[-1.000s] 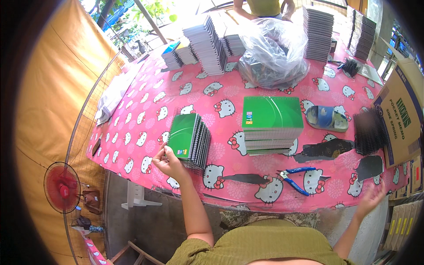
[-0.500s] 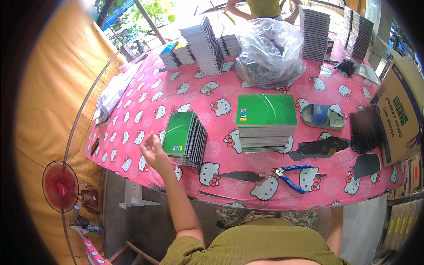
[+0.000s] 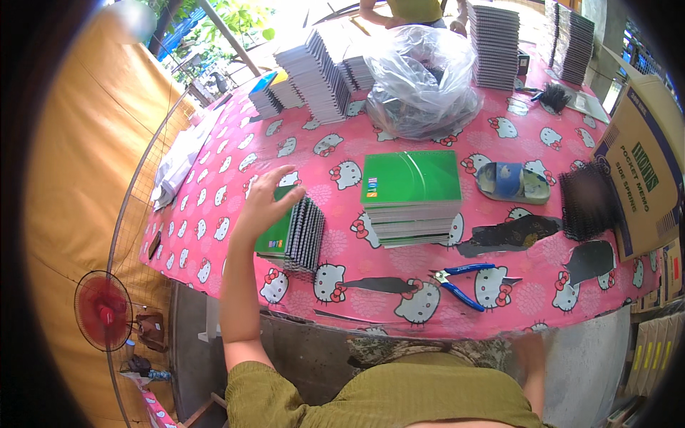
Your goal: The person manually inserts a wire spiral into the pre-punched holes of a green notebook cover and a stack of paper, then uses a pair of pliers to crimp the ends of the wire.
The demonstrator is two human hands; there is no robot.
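Observation:
My left hand (image 3: 265, 203) is over the far left part of a short stack of green spiral notebooks (image 3: 275, 237). Its fingers are spread, with the thumb by the top cover; whether it touches the stack I cannot tell. Black wire coils line that stack's right side. To its right stands a taller pile of green-covered pads (image 3: 414, 178), with white page edges facing me. My right arm (image 3: 529, 364) hangs at the table's front edge, and the fingers of that hand are hidden. Blue-handled cutters (image 3: 462, 284) lie open on the pink tablecloth in front of the pile.
At the back are tall notebook stacks (image 3: 495, 48) and a clear plastic bag (image 3: 422, 89) with dark contents. A blue patterned slipper-like piece (image 3: 512, 182), black coils (image 3: 586, 203) and a cardboard box (image 3: 642, 167) are on the right. Another person (image 3: 421, 11) is across the table.
My left hand has moved from beside the notebook stack, palm up, to over its far end, palm down. The view has shifted slightly.

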